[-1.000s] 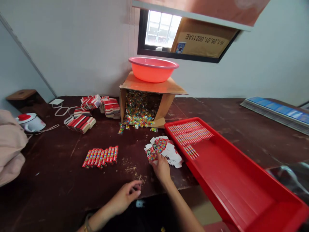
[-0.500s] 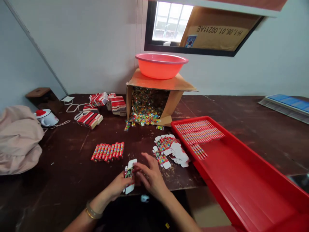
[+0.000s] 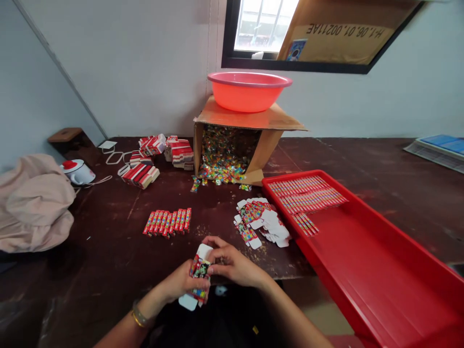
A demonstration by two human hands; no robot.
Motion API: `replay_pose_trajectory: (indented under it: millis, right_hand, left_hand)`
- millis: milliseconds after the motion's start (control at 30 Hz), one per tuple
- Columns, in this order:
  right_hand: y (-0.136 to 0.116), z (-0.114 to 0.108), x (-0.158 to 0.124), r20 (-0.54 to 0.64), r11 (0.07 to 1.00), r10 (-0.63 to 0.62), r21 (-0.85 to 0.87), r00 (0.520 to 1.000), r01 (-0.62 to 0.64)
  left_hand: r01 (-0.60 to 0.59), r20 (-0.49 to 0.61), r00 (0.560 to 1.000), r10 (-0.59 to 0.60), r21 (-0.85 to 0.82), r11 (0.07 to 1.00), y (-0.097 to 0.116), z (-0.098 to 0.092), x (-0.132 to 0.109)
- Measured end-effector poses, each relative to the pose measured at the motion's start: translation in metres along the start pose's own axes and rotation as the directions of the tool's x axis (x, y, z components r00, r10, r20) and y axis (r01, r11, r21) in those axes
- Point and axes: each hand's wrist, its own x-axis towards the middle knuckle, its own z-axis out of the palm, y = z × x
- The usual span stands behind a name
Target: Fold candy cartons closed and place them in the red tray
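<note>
A small red printed carton [image 3: 200, 269] with white end flaps sticking out is held near the table's front edge. My left hand [image 3: 180, 282] is closed round its lower part, thumb across the printed face. At the upper right side, the fingers of my right hand [image 3: 234, 262] are closed on the carton's edge by the top flap. A row of filled-out red cartons [image 3: 167, 223] stands on the table beyond my left hand. Beyond my right hand lies a loose pile of flat cartons [image 3: 259, 222], some white side up.
A red tray [image 3: 362, 261] at the right holds rows of red cartons. Behind, a cardboard box [image 3: 270, 150] on its side spills wrapped candies [image 3: 221, 171], with a pink basin [image 3: 250, 92] on top. Carton bundles [image 3: 140, 175], a white mug [image 3: 82, 173] and beige cloth [image 3: 36, 203] sit left.
The carton has turned upright-diagonal with its printed face toward me, and looks more opened out. My right hand has closed in from above onto its upper edge. The view has shifted slightly.
</note>
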Motion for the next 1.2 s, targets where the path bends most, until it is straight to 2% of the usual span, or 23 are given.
replay_pose_trajectory:
  millis: [67, 167, 233, 267, 300, 400, 533, 633, 700, 767, 800, 867, 900, 967, 1033, 1067, 1133, 1200]
  right_hand:
    - [0.008, 0.008, 0.0, -0.158, 0.998, 0.063, 0.028, 0.985, -0.059]
    - [0.024, 0.025, -0.004, -0.37, 0.982, 0.171, 0.136, 0.913, -0.129]
    - [0.03, 0.034, -0.011, -0.422, 0.965, 0.215, 0.232, 0.88, -0.125]
    - [0.032, 0.036, -0.015, -0.431, 0.955, 0.228, 0.273, 0.873, -0.115]
    - [0.033, 0.038, -0.019, -0.435, 0.944, 0.245, 0.312, 0.866, -0.11]
    - [0.037, 0.044, -0.033, -0.39, 0.86, 0.353, 0.494, 0.851, -0.13]
    - [0.051, 0.055, -0.049, -0.15, 0.554, 0.533, 0.806, 0.832, -0.209]
    - [0.06, 0.06, -0.053, 0.042, 0.388, 0.574, 0.866, 0.818, -0.317]
    - [0.061, 0.06, -0.051, 0.154, 0.352, 0.566, 0.843, 0.81, -0.406]
    - [0.056, 0.058, -0.046, 0.207, 0.409, 0.543, 0.781, 0.814, -0.471]
    - [0.052, 0.057, -0.042, 0.197, 0.482, 0.528, 0.731, 0.826, -0.483]
    - [0.038, 0.058, -0.037, 0.079, 0.701, 0.472, 0.571, 0.878, -0.428]
    - [0.031, 0.059, -0.035, -0.004, 0.808, 0.415, 0.462, 0.91, -0.366]
    - [0.018, 0.064, -0.034, -0.133, 0.935, 0.276, 0.268, 0.952, -0.233]
    - [0.012, 0.071, -0.035, -0.18, 0.967, 0.2, 0.196, 0.963, -0.164]
    - [0.012, 0.073, -0.035, -0.179, 0.965, 0.208, 0.201, 0.962, -0.171]
    - [0.017, 0.076, -0.034, -0.171, 0.943, 0.286, 0.227, 0.943, -0.245]
    - [0.024, 0.075, -0.032, -0.151, 0.906, 0.384, 0.249, 0.911, -0.341]
  left_hand:
    - [-0.031, -0.204, 0.978, 0.033, 0.015, 0.999, -0.008, 0.001, 0.006]
    - [-0.129, -0.426, 0.892, 0.153, 0.084, 0.988, -0.017, 0.009, 0.013]
    - [-0.241, -0.505, 0.811, 0.297, 0.175, 0.955, -0.018, 0.015, 0.011]
    - [-0.28, -0.509, 0.782, 0.359, 0.227, 0.933, -0.017, 0.017, 0.009]
    - [-0.299, -0.491, 0.774, 0.399, 0.271, 0.915, -0.017, 0.019, 0.006]
    - [-0.262, -0.401, 0.835, 0.377, 0.313, 0.913, -0.017, 0.021, -0.004]
    - [-0.207, -0.333, 0.895, 0.299, 0.283, 0.936, -0.029, 0.023, -0.016]
    - [-0.173, -0.269, 0.928, 0.26, 0.307, 0.936, -0.039, 0.025, -0.025]
    - [-0.145, -0.271, 0.931, 0.246, 0.347, 0.927, -0.044, 0.025, -0.03]
    - [-0.127, -0.34, 0.906, 0.252, 0.35, 0.928, -0.045, 0.024, -0.034]
    - [-0.124, -0.386, 0.89, 0.244, 0.311, 0.942, -0.045, 0.024, -0.034]
    - [-0.106, -0.451, 0.88, 0.149, 0.12, 0.987, -0.044, 0.023, -0.034]
    - [-0.084, -0.447, 0.892, 0.068, -0.015, 0.996, -0.043, 0.022, -0.034]
    - [-0.015, -0.367, 0.926, -0.084, -0.258, 0.966, -0.043, 0.022, -0.033]
    - [0.011, -0.27, 0.955, -0.123, -0.383, 0.924, -0.045, 0.022, -0.033]
    - [0.002, -0.243, 0.964, -0.111, -0.409, 0.912, -0.046, 0.022, -0.033]
    - [-0.004, -0.199, 0.975, -0.094, -0.444, 0.896, -0.051, 0.021, -0.034]
    - [0.039, -0.111, 0.988, -0.109, -0.501, 0.865, -0.056, 0.018, -0.036]
